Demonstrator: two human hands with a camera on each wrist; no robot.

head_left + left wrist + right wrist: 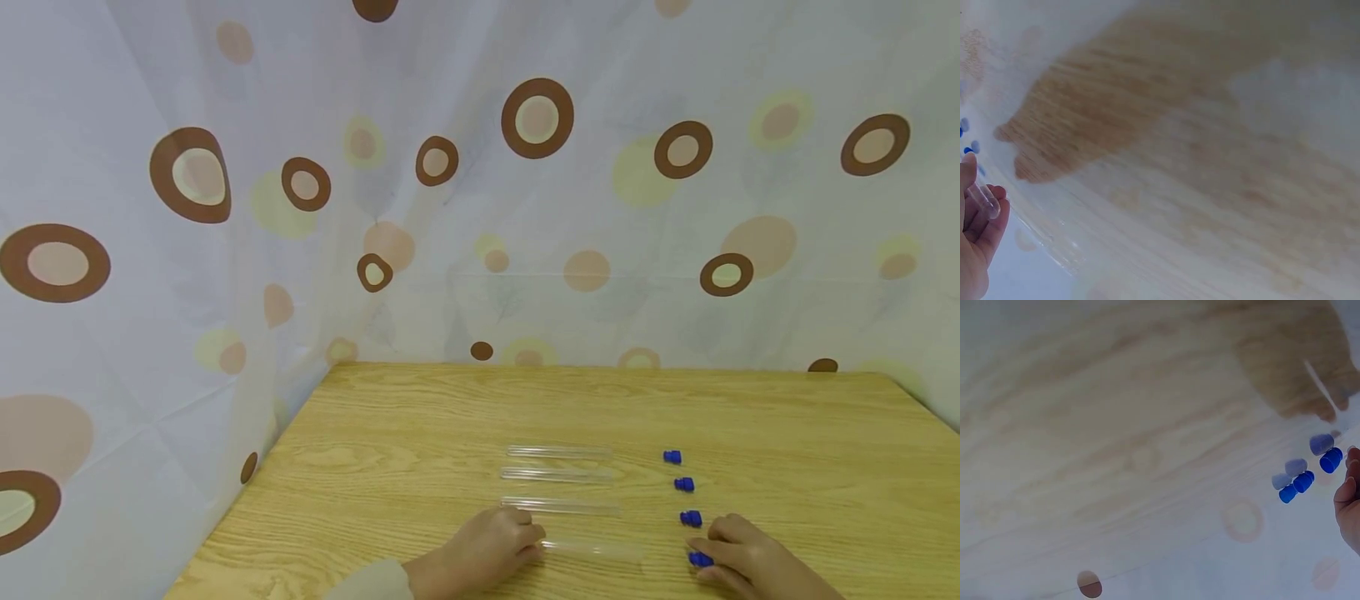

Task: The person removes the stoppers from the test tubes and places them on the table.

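In the head view, my left hand point(491, 550) grips the left end of a clear test tube point(596, 550), the nearest in a column of similar tubes. In the left wrist view, its rounded end point(986, 203) shows between the thumb and fingers of the left hand point(982, 234). My right hand point(753, 562) pinches a blue stopper point(700, 559) between thumb and finger, close to the table. Held tube and held stopper are apart, with a gap between them. The right wrist view shows the right hand point(1349, 506) only at its edge.
Three more clear tubes, including the farthest tube point(558, 452), lie side by side beyond my left hand. Three more blue stoppers, such as the farthest stopper point(672, 457), line up to their right. A patterned curtain point(585, 208) rises behind the wooden table point(375, 433).
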